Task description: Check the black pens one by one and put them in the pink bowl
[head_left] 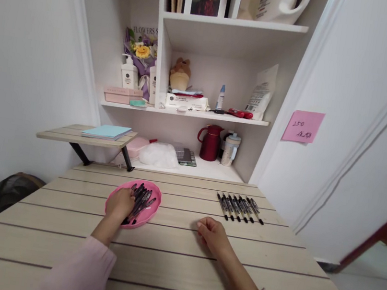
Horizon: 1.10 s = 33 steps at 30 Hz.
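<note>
A pink tray point(156, 203) with a wavy rim holds a loose heap of black-and-clear pens point(141, 200). Over its left side reaches my left hand point(121, 203), with curled fingers pinching at a pen in the heap; the fingertips are partly hidden. My right hand point(212, 235) hovers at or just above the tabletop, its fingers drawn together and nothing visible in them. Beyond it, to the right, a row of several similar pens point(239, 208) lies side by side on the table, slanted the same way, dark ends towards me.
The slatted wooden table point(169, 257) meets a white shelf unit behind. At the back left stands a small raised shelf point(68, 132) bearing blue paper point(106, 131). A red jug point(211, 143) and a pale cup point(230, 149) stand on the lowest shelf.
</note>
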Each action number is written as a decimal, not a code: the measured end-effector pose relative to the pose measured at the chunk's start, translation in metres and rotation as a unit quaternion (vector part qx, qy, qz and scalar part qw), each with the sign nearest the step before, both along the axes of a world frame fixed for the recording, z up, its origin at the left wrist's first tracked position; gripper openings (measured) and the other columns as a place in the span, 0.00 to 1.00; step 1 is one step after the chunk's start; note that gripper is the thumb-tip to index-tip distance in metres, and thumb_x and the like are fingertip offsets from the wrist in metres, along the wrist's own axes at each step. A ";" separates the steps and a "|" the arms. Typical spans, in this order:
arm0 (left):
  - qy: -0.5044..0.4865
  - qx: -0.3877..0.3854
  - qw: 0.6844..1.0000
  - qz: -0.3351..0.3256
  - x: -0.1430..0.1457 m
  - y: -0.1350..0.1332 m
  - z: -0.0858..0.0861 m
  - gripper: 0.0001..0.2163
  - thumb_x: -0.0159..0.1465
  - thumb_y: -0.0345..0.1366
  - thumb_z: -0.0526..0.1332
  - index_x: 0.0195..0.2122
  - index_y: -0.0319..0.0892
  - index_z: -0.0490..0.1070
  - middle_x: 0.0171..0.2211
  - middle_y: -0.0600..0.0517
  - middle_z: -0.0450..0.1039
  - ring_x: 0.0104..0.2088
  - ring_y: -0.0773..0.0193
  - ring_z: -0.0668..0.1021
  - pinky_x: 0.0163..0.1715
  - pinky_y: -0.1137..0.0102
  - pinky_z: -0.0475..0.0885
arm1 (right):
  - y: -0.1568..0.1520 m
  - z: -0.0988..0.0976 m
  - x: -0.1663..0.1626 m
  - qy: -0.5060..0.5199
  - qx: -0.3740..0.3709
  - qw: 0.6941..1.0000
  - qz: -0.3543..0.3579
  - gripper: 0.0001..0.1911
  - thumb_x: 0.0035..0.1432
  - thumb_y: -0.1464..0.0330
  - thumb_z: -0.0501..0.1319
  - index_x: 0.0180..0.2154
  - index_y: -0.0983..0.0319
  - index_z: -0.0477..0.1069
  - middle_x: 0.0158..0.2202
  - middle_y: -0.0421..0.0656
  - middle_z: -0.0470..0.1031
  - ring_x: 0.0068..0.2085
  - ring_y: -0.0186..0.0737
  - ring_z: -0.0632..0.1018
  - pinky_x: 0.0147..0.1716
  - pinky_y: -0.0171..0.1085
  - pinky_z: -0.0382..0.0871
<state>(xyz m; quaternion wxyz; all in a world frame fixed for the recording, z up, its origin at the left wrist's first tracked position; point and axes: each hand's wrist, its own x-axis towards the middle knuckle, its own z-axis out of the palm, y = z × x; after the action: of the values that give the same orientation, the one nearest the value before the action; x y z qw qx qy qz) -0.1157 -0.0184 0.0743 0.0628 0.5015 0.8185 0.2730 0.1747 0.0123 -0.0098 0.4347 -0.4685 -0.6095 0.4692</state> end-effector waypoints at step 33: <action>-0.744 0.056 0.660 -0.084 0.156 0.004 -0.066 0.04 0.59 0.32 0.57 0.34 0.39 0.64 0.20 0.53 0.69 0.26 0.64 0.77 0.30 0.68 0.71 | -0.006 0.009 -0.006 -0.232 0.042 0.971 0.030 0.14 0.50 0.62 0.57 0.22 0.65 0.70 0.19 0.40 0.73 0.21 0.31 0.70 0.18 0.27 0.56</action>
<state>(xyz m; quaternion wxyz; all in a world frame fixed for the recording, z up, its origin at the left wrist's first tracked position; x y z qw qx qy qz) 0.0399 -0.0144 0.0078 0.6456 0.2006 0.4360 0.5940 0.1691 0.0059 -0.0010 0.2860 -0.5276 -0.7267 0.3343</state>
